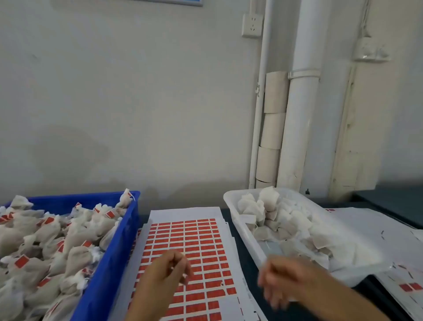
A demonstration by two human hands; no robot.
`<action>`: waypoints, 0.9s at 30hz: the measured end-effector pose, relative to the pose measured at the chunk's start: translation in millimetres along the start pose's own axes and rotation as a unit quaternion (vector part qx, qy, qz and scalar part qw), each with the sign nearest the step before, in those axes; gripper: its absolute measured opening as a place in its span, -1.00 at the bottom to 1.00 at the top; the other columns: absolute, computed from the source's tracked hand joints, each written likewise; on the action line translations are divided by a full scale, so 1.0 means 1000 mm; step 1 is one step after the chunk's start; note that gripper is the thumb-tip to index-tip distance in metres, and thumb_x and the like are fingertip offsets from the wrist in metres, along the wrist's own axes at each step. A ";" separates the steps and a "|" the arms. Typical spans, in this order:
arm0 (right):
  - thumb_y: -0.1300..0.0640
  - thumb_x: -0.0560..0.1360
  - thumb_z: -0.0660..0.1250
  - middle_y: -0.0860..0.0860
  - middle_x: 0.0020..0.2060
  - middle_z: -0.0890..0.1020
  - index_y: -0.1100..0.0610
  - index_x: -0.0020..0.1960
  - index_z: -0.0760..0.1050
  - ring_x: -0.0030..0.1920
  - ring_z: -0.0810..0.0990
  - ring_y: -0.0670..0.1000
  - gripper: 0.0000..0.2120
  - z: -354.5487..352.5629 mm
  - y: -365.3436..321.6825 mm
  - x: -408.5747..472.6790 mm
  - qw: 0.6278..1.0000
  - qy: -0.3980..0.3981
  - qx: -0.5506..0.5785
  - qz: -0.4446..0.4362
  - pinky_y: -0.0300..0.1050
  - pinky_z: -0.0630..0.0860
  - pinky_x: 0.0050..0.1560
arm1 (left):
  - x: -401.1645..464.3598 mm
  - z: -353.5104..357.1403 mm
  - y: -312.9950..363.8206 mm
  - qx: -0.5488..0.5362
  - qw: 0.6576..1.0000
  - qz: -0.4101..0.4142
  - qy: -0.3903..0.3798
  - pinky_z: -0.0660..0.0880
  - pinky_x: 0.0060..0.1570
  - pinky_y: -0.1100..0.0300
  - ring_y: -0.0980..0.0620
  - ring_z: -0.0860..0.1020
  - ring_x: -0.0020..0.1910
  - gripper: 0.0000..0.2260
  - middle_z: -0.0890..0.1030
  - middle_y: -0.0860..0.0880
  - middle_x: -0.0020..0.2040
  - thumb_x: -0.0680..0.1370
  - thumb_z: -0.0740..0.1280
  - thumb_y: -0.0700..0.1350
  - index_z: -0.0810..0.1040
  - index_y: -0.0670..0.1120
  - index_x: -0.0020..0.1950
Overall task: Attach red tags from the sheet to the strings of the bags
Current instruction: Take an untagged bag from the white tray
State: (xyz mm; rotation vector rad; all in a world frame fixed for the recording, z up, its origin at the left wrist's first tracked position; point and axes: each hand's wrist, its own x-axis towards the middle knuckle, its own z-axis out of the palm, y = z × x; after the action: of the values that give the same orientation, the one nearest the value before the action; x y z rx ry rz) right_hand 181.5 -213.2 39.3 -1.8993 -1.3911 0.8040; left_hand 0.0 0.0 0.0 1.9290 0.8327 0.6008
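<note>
While tagged bags fill the blue crate lower left, the left hand hovers over the sheet of red tags, the right hand beside the white tray; both grips too blurred to tell.

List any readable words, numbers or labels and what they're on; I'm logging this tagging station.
No text can be read.
Red tags on the sheet: any print too blurred to tell.
Tags on bags in the blue crate: also blurred.
Blue-framed sign at the top: cut off.

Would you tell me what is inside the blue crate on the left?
The blue crate is heaped with white bags, many carrying red tags. The heap hides the crate's floor and any lower bags.
</note>
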 end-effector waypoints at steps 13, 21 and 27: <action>0.44 0.41 0.11 0.06 -0.15 0.52 0.15 -0.14 0.46 -0.20 0.48 0.00 -0.74 -0.087 0.089 0.221 0.959 0.212 -0.137 0.127 -0.20 0.45 -0.26 | 0.080 0.060 -0.049 -0.078 0.992 -0.036 0.087 0.50 -0.35 0.32 0.02 0.60 -0.31 -0.87 0.63 -0.01 -0.27 0.56 0.25 -0.15 0.53 -0.08 -0.16; 0.01 0.44 0.33 0.01 0.07 0.45 0.06 0.09 0.43 0.03 0.45 0.05 -0.73 -0.081 0.131 0.265 0.875 0.168 -0.444 0.093 -0.09 0.43 -0.03 | 0.091 0.069 -0.074 -0.094 0.988 -0.089 0.080 0.47 -0.40 0.31 0.01 0.57 -0.36 -0.83 0.64 -0.03 -0.35 0.57 0.24 -0.16 0.53 -0.14 -0.19; 0.17 0.52 0.18 0.09 0.10 0.50 0.18 0.14 0.45 0.08 0.48 0.10 -0.78 -0.076 0.133 0.272 0.810 0.170 -0.555 0.088 -0.05 0.45 -0.07 | 0.091 0.066 -0.071 -0.107 0.987 -0.090 0.079 0.49 -0.38 0.28 -0.04 0.57 -0.34 -0.83 0.64 -0.06 -0.32 0.58 0.22 -0.18 0.53 -0.17 -0.17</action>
State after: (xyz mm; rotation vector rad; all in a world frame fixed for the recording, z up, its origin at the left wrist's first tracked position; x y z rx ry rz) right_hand 385.0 7.0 -47.6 -2.8526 -1.5884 -0.4648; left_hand 83.5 56.6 -86.7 1.6081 0.9883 0.7084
